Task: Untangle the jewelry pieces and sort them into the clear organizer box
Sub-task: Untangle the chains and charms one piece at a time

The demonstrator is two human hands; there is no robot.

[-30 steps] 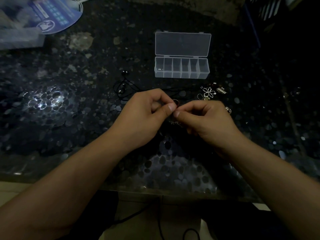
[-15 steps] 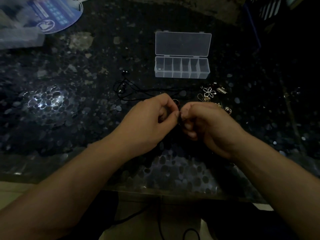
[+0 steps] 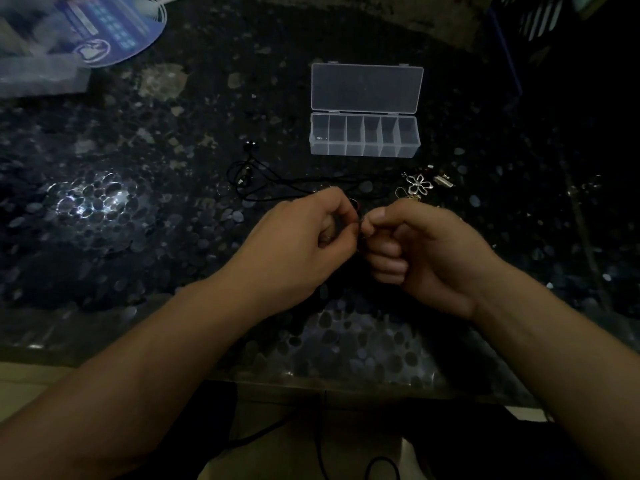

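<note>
Dark, pebble-patterned glass is serving as your work surface [image 3: 145,237], and glare is bouncing off it at about 9 o'clock. Your left hand [image 3: 298,244] and right hand [image 3: 426,251] are meeting at the centre, thumbs and forefingers pinching closed on a small jewelry piece [image 3: 358,216] between them; it is too dark and too hidden to tell what it is, though a reddish glint is showing at the fingertips. A thin black cord [image 3: 277,183] with dark beads is lying looped on the glass at about 11 o'clock from your hands, running toward your left fingertips. At 12 o'clock the clear organizer box [image 3: 364,136] is sitting with its lid lying open behind it, six compartments in a row, and something small is glinting in the leftmost one. At about 1 o'clock a silvery open-petal flower pendant [image 3: 419,184] is lying among other small metal bits, just beside your right knuckles. At 10 o'clock, far off, a round blue printed fan [image 3: 114,29] is lying under a translucent plastic case [image 3: 38,76]; its writing is too blurred to read.
</note>
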